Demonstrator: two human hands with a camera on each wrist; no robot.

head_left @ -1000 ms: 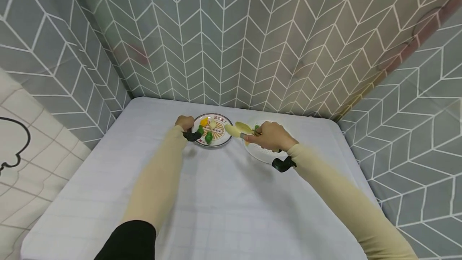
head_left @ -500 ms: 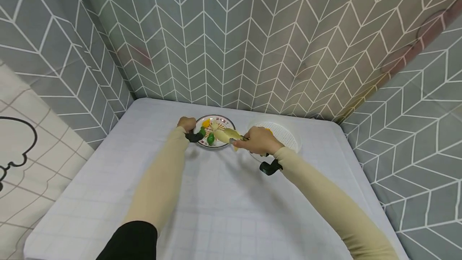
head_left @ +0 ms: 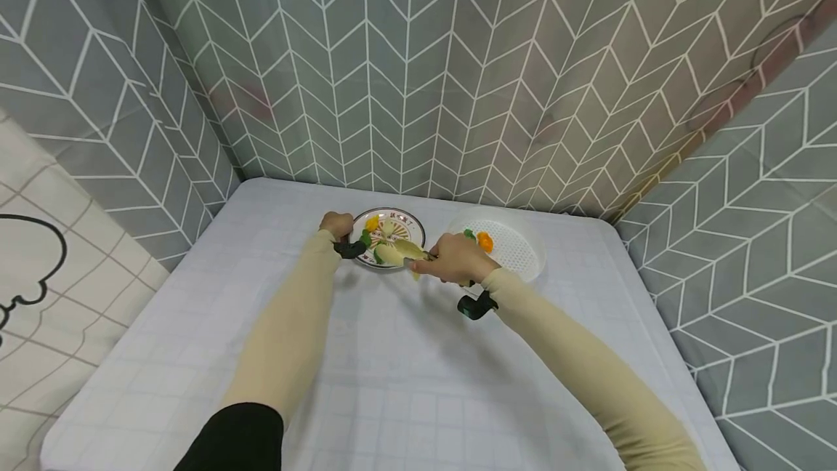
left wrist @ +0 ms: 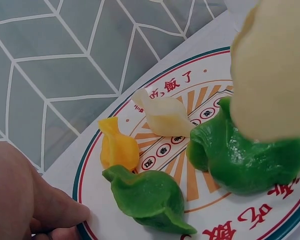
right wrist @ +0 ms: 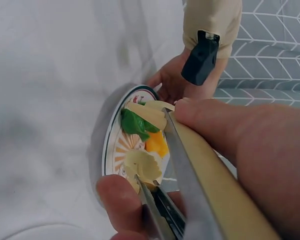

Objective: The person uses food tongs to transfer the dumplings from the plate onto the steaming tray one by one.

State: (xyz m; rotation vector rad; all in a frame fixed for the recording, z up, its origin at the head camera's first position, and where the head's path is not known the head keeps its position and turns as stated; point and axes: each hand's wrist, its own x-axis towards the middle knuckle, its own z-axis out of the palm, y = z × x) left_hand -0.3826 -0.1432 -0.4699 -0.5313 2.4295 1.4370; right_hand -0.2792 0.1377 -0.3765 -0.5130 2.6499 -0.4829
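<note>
My left hand (head_left: 336, 224) pinches the left rim of a round white plate (head_left: 410, 227) with red lettering and a dark border. On it lie a yellow dumpling (left wrist: 121, 149), a cream dumpling (left wrist: 166, 116), a green dumpling (left wrist: 150, 197) and a larger green dumpling (left wrist: 255, 160). My right hand (head_left: 458, 259) grips metal tongs (right wrist: 182, 170) with broad cream ends, thumb along one arm. Those ends stand apart above the plate's near right part, close to the larger green dumpling. One cream end covers part of that dumpling in the left wrist view. No dumpling shows clearly between them.
A white perforated basket (head_left: 523, 256) stands just right of the plate, partly behind my right hand. Inside are an orange dumpling (head_left: 484, 241) and a green dumpling (head_left: 468, 234). A patterned grey curtain (head_left: 405, 93) hangs behind the white-covered table (head_left: 392, 355).
My right hand has carried the tongs leftward from over the basket to above the plate, uncovering the orange dumpling. The left hand stays on the plate's rim.
</note>
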